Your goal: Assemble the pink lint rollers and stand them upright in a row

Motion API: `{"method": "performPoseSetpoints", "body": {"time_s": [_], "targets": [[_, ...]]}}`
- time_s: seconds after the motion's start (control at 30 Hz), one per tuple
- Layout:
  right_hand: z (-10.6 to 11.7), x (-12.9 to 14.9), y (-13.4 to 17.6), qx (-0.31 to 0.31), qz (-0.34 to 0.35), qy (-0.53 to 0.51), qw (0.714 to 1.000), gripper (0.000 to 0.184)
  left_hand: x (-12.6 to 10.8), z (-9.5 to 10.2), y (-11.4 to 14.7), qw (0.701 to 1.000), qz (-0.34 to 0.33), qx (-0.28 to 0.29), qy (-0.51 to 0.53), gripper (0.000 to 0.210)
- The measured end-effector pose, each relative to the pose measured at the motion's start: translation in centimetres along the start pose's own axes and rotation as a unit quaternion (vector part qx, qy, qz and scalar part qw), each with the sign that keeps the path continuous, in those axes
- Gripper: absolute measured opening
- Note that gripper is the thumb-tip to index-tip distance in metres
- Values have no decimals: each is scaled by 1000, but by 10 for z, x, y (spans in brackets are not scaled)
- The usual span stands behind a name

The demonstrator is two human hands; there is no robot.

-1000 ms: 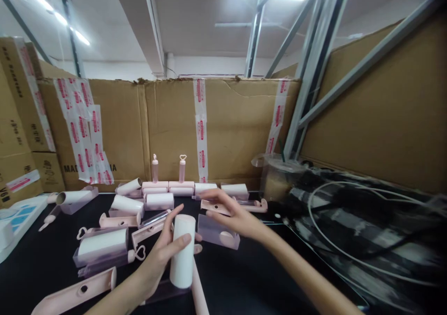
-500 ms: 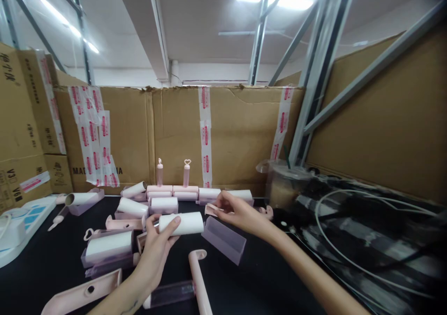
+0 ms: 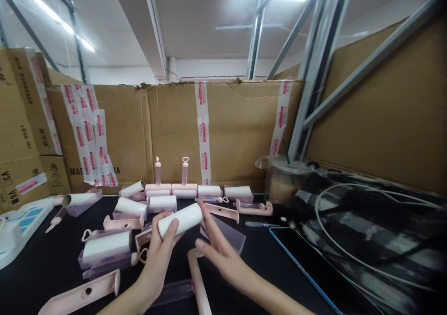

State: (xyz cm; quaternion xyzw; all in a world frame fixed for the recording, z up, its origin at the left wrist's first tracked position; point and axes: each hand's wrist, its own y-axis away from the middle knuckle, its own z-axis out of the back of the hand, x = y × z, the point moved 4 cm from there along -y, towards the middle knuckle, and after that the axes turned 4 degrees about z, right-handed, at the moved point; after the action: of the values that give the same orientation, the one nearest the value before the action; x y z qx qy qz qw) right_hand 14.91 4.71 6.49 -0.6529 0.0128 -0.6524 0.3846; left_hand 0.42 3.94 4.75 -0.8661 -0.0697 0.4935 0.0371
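Observation:
My left hand (image 3: 157,254) is wrapped round a white lint roller refill (image 3: 183,218), its right end tilted up. Against that right end rest the outstretched fingers of my right hand (image 3: 223,254), thumb spread apart. Behind my right hand lies a translucent purple cover (image 3: 233,236), partly hidden. Just beyond it is a pink roller frame (image 3: 221,211) with a hole in it. Below the hands a pink handle piece (image 3: 198,277) lies beside a clear purple tube (image 3: 174,292), partly covered by my left forearm.
Several white rolls in purple covers, such as one roll (image 3: 107,249), lie to the left and back. A phone (image 3: 314,268), a screwdriver (image 3: 260,224) and a drink cup (image 3: 286,180) are on the right. Cardboard (image 3: 167,133) walls the back; a power strip (image 3: 30,226) lies left.
My right hand has let go of the pink roller frame and come back to the refill's right end. In my left hand the refill has tilted up. The phone has come into view.

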Motion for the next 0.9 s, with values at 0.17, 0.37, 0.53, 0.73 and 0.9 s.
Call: {"method": "performPoseSetpoints", "body": {"time_s": [0.17, 0.37, 0.53, 0.73, 0.9], "targets": [[-4, 4, 7, 45, -5, -47, 998, 79, 7, 3, 2, 999, -4, -7, -31, 41], [8, 0, -1, -53, -22, -69, 996, 71, 11, 3, 1, 998, 46, 6, -50, 44], [26, -9, -6, -200, -102, -154, 962, 50, 19, -2, 5, 961, 84, 222, -142, 72], [39, -2, -12, -210, -133, -305, 919, 38, 16, 2, -2, 828, -11, 262, -497, 71], [43, 4, -12, -211, -214, -315, 900, 30, 24, -8, -8, 823, 7, 265, -502, 35]]}}
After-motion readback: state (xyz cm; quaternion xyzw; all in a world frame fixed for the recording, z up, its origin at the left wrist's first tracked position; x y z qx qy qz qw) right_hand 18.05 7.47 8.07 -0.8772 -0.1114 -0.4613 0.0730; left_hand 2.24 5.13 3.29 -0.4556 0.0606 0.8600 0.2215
